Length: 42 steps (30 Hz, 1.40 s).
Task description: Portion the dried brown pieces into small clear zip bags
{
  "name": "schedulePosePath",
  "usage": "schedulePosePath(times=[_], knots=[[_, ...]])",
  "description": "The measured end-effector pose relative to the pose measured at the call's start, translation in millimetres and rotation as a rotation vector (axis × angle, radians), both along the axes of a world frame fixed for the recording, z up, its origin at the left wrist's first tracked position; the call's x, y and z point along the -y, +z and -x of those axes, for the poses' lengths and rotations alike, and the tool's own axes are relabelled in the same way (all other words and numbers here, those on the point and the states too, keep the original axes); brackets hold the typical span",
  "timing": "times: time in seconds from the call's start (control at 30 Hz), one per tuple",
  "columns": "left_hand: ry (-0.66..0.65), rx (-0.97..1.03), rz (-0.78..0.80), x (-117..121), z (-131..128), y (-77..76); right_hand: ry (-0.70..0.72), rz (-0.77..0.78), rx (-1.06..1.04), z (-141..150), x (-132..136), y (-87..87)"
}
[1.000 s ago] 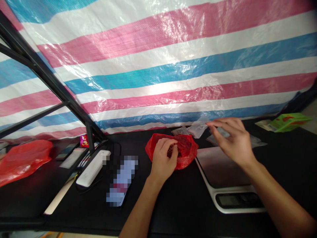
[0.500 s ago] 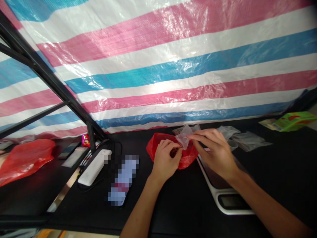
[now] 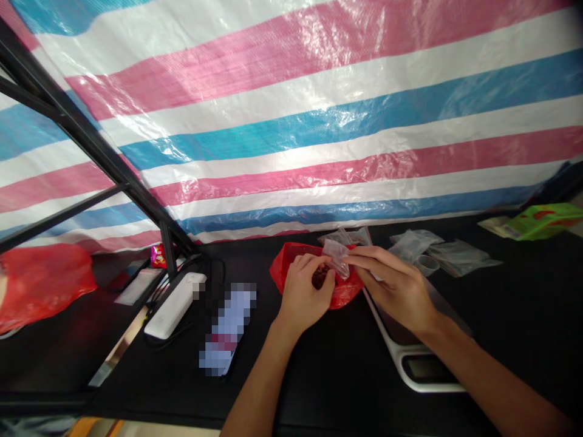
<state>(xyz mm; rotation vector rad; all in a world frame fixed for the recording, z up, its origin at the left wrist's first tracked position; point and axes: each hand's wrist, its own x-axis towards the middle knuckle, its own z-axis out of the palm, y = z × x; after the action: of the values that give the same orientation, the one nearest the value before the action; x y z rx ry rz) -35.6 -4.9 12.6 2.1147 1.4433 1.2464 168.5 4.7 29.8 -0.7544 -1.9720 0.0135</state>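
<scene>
Clear plastic bag (image 3: 336,258) held by right hand (image 3: 392,285) over red bag (image 3: 291,256); left hand (image 3: 304,296) pinching dark bits (image 3: 320,277): seems filling step, transfer next.

Two hands (image 3: 304,295) (image 3: 394,287), two red plastic bags (image 3: 285,265) (image 3: 40,285), one kitchen scale (image 3: 405,358), one white power bank (image 3: 175,306)

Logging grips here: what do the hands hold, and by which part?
The right hand holds a small clear plastic bag by its edge; the left hand pinches a dark clump over a red plastic bag.
</scene>
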Motion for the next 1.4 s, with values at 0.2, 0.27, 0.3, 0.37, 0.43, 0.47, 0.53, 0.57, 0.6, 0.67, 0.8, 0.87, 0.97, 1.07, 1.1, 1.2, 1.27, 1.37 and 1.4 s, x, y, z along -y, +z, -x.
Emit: schedulePosePath(times=[0.2, 0.27, 0.3, 0.37, 0.43, 0.47, 0.53, 0.57, 0.6, 0.67, 0.8, 0.87, 0.97, 1.07, 1.1, 1.2, 1.27, 1.37, 1.4], knots=[[0.084, 0.06, -0.004, -1, 0, -0.5, 0.024, 0.071, -0.115, 8, 5, -0.8], [0.098, 0.065, -0.021, -1, 1, -1.3, 0.008, 0.076, -0.128, 9, 6, -0.6], [0.095, 0.062, -0.024, -1, 2, -2.0, 0.001, 0.076, -0.126, 9, 6, -0.4], [0.098, 0.049, -0.029, -2, 3, -3.8, -0.025, 0.063, -0.112, 6, 4, 0.6], [0.119, 0.039, -0.036, -3, 4, -5.4, -0.115, 0.044, -0.094, 0, -2, 2.5], [0.131, 0.043, -0.041, -3, 4, -5.9, -0.192, 0.034, -0.087, -4, -6, 3.7], [0.147, 0.061, -0.051, -4, 5, -6.2, -0.386, 0.036, -0.056, -18, -16, 5.9], [0.15, 0.07, -0.058, -5, 5, -6.1, -0.481, 0.045, -0.02, -26, -21, 6.4], [0.151, 0.079, -0.066, -5, 5, -5.7, -0.566, 0.076, 0.028, -35, -26, 6.5], [0.155, 0.089, -0.079, -5, 5, -4.7, -0.695, 0.09, 0.112, -54, -36, 4.7], [0.158, 0.095, -0.082, -4, 5, -2.0, -0.773, 0.185, 0.284, -82, -47, -4.3], [0.158, 0.098, -0.079, -4, 5, -0.8, -0.745, 0.179, 0.298, -87, -51, -9.6], [0.15, 0.11, -0.074, -3, 5, 0.1, -0.701, 0.121, 0.289, -82, -55, -17.5], [0.137, 0.12, -0.062, -3, 6, -0.3, -0.638, 0.08, 0.346, -73, -56, -27.2], [0.134, 0.122, -0.058, -4, 6, -0.6, -0.612, 0.091, 0.388, -71, -56, -31.1], [0.122, 0.125, -0.048, -3, 6, -1.3, -0.538, 0.197, 0.507, -70, -58, -43.7], [0.116, 0.123, -0.047, -3, 5, -1.5, -0.506, 0.269, 0.547, -73, -61, -50.6], [0.112, 0.12, -0.046, -2, 4, -1.3, -0.49, 0.352, 0.578, -77, -68, -56.4], [0.11, 0.119, -0.043, -2, 4, -1.3, -0.486, 0.372, 0.586, -78, -70, -57.5]])
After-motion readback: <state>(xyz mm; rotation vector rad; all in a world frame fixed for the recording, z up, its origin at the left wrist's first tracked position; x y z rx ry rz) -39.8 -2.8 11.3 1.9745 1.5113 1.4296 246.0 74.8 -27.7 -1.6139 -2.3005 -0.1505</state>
